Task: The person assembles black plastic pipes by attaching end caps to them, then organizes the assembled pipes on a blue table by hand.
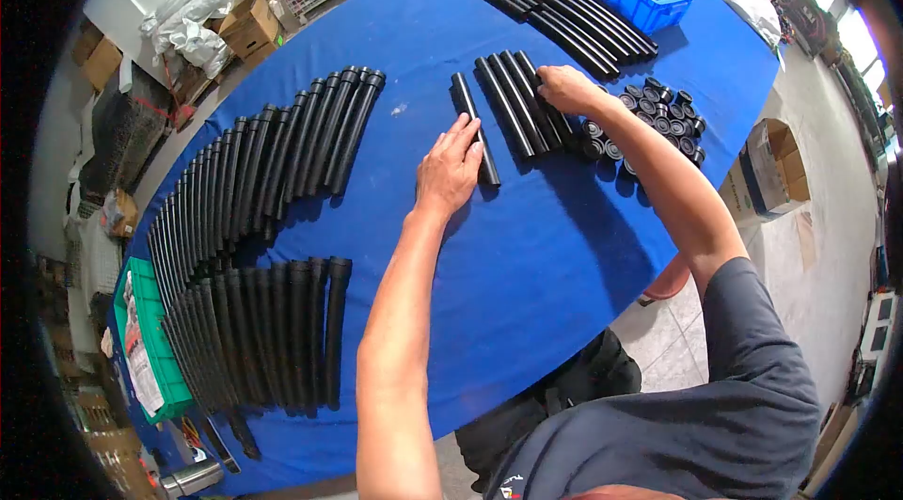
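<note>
My left hand [450, 167] lies over a single black tube [489, 167] on the blue cloth, its fingers and thumb closed on the tube's middle. To the right is a small row of black tubes [508, 110] lying side by side. At the far end of that row, my right hand [567, 90] has its fingers curled in around the end of the rightmost tube, and its fingertips are partly hidden. A pile of round black caps [664, 124] sits beneath my right forearm, close to the row.
Many black tubes with wider ends [315, 138] lie in a long row on the left, with another row [273, 331] nearer me. More tubes [560, 15] lie at the back beside a blue crate [672, 11]. A green crate [169, 364] stands at the left edge of the blue-covered table [414, 288].
</note>
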Available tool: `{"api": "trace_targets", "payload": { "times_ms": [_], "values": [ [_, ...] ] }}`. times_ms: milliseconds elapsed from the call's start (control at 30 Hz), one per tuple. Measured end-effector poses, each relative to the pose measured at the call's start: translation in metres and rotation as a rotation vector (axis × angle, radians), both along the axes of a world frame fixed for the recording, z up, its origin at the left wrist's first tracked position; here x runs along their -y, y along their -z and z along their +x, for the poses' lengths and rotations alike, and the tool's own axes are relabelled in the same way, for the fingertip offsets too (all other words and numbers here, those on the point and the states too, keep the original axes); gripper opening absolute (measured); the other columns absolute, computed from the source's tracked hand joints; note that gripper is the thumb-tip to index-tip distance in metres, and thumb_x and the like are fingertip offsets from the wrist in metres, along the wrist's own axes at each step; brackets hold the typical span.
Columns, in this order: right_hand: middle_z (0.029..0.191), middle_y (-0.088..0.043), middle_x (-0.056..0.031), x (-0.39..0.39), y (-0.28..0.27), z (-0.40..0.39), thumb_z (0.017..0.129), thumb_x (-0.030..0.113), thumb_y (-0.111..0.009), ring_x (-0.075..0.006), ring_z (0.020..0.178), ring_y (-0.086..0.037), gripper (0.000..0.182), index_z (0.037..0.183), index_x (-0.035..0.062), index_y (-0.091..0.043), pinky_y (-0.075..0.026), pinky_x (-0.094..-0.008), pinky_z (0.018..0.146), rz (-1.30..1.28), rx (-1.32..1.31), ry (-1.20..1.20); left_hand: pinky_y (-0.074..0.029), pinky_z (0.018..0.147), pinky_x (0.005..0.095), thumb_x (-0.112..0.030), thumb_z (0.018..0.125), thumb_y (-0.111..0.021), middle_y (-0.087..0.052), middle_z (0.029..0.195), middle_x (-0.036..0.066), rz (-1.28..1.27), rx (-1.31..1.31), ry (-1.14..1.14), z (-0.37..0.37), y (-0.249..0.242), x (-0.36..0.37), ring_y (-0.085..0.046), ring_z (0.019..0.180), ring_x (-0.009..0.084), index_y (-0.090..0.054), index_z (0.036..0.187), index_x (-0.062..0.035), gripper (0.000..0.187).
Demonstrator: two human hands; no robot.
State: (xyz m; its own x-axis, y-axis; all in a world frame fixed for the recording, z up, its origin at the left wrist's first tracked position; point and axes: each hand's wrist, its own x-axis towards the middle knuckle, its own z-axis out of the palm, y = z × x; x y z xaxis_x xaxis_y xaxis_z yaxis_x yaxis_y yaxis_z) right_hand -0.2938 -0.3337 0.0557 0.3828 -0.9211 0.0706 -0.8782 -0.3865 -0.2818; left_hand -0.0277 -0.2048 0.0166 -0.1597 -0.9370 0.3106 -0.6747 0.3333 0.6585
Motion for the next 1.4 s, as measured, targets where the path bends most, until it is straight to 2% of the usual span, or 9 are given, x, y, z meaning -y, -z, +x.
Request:
{"api": "trace_targets", "payload": {
  "times_ms": [200,467,600,833,900,967,1033,1167,1400],
  "values": [
    [0.104,-0.069,-0.0316,-0.009,0.001,0.026,0.083,0.014,-0.057,-0.0467,0.103,-0.067,0.028,0.103,-0.0044,-0.066,-0.052,-0.0528,0.093,0.037,0.038,0.021,-0.045,0.109,0.0439,-0.035,0.097,-0.058,-0.042,0.154,0.028,-0.056,0.007,-0.021,-0.020,0.005,0.011,-0.053,0.134,0.0416,-0.062,0.138,-0.0121,0.047],
    [0.098,-0.070,-0.0317,-0.032,0.004,0.046,0.083,0.007,-0.055,-0.0467,0.097,-0.069,0.023,0.096,-0.0060,-0.069,-0.056,-0.0524,0.086,0.027,-0.017,-0.059,-0.048,0.106,0.0495,-0.029,0.096,-0.057,-0.039,0.154,0.030,-0.030,0.030,-0.016,-0.005,-0.001,-0.025,-0.054,0.129,0.0465,-0.062,0.137,-0.0099,0.046],
    [0.097,-0.070,-0.0322,-0.075,-0.005,0.054,0.084,0.008,-0.057,-0.0465,0.095,-0.070,0.022,0.096,-0.0070,-0.067,-0.057,-0.0524,0.084,0.060,0.009,-0.069,-0.044,0.111,0.0437,-0.026,0.095,-0.059,-0.040,0.155,0.029,0.051,-0.021,-0.035,0.001,-0.006,-0.062,-0.051,0.135,0.0440,-0.063,0.137,-0.0101,0.045],
    [0.095,-0.071,-0.0314,-0.136,-0.011,0.054,0.083,0.011,-0.058,-0.0471,0.093,-0.070,0.024,0.096,-0.0071,-0.067,-0.057,-0.0528,0.084,0.139,0.056,-0.082,-0.046,0.109,0.0420,-0.010,0.087,-0.064,-0.061,0.135,0.028,-0.085,-0.129,-0.101,0.009,-0.007,-0.106,-0.060,0.127,0.0393,-0.073,0.120,-0.0058,0.035],
    [0.097,-0.072,-0.0285,-0.139,-0.023,0.050,0.086,0.018,-0.060,-0.0460,0.093,-0.071,0.026,0.095,-0.0031,-0.071,-0.058,-0.0518,0.085,0.181,0.032,-0.100,-0.047,0.107,0.0412,-0.008,0.093,-0.059,-0.064,0.133,0.026,-0.059,-0.266,-0.130,0.011,0.001,-0.099,-0.062,0.125,0.0352,-0.064,0.132,-0.0012,0.040],
    [0.097,-0.073,-0.0259,-0.137,-0.039,0.044,0.087,0.023,-0.062,-0.0440,0.092,-0.072,0.027,0.094,-0.0005,-0.073,-0.058,-0.0514,0.083,0.145,-0.043,-0.047,-0.048,0.107,0.0395,-0.009,0.098,-0.057,-0.065,0.132,0.023,-0.019,-0.344,-0.168,0.008,-0.005,-0.100,-0.062,0.126,0.0310,-0.052,0.143,0.0013,0.046],
    [0.095,-0.074,-0.0219,-0.119,-0.043,0.032,0.089,0.030,-0.064,-0.0396,0.092,-0.073,0.028,0.095,0.0037,-0.074,-0.060,-0.0508,0.079,0.049,-0.151,-0.005,-0.047,0.108,0.0394,-0.010,0.098,-0.059,-0.064,0.133,0.023,-0.098,-0.334,-0.208,0.011,0.005,-0.093,-0.061,0.127,0.0309,-0.052,0.143,0.0024,0.047],
    [0.099,-0.075,-0.0174,-0.071,-0.061,-0.027,0.089,0.025,-0.064,-0.0359,0.094,-0.073,0.023,0.096,0.0074,-0.076,-0.060,-0.0483,0.080,-0.178,-0.227,0.091,-0.048,0.107,0.0397,-0.017,0.100,-0.060,-0.064,0.133,0.024,-0.141,-0.225,-0.252,0.016,0.011,-0.093,-0.062,0.126,0.0321,-0.057,0.138,0.0045,0.044],
    [0.110,-0.073,-0.0176,-0.046,-0.063,-0.055,0.086,0.037,-0.075,-0.0343,0.108,-0.069,0.036,0.107,0.0069,-0.075,-0.057,-0.0467,0.089,0.047,-0.388,0.205,-0.046,0.107,0.0425,-0.020,0.100,-0.058,-0.064,0.132,0.023,-0.140,-0.210,-0.248,0.014,0.005,-0.094,-0.060,0.124,0.0383,-0.064,0.126,0.0051,0.037]
  ]
}}
